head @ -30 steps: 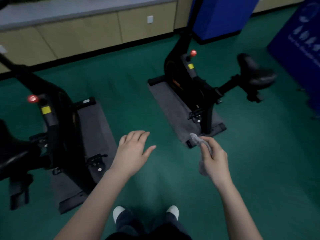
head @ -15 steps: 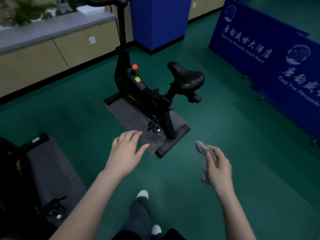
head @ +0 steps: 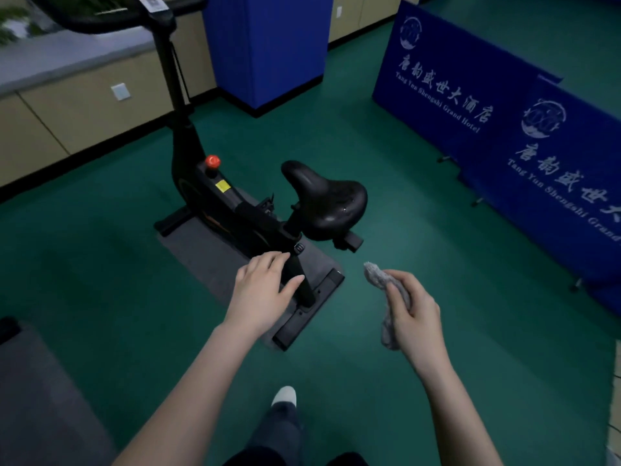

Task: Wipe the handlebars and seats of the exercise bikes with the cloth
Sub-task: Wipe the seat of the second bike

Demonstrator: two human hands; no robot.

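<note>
Head camera: a person stands behind an exercise bike (head: 232, 210), the right hand (head: 415, 317) curled round a bunched grey cloth (head: 376, 276), apparently ready to wipe. One end of the cloth pokes out above the thumb, pointing toward the black seat (head: 324, 200); the other end hangs below the palm. The seat sits just ahead of the cloth, apart from it and untouched. The left hand (head: 262, 290) is spread, fingers straight, holding nothing, over the seat post (head: 306, 295), perhaps to steady the bike, though whether it touches the post is hard to tell. The handlebars (head: 100, 23) lie at the bike's far end, well apart from both hands.
</note>
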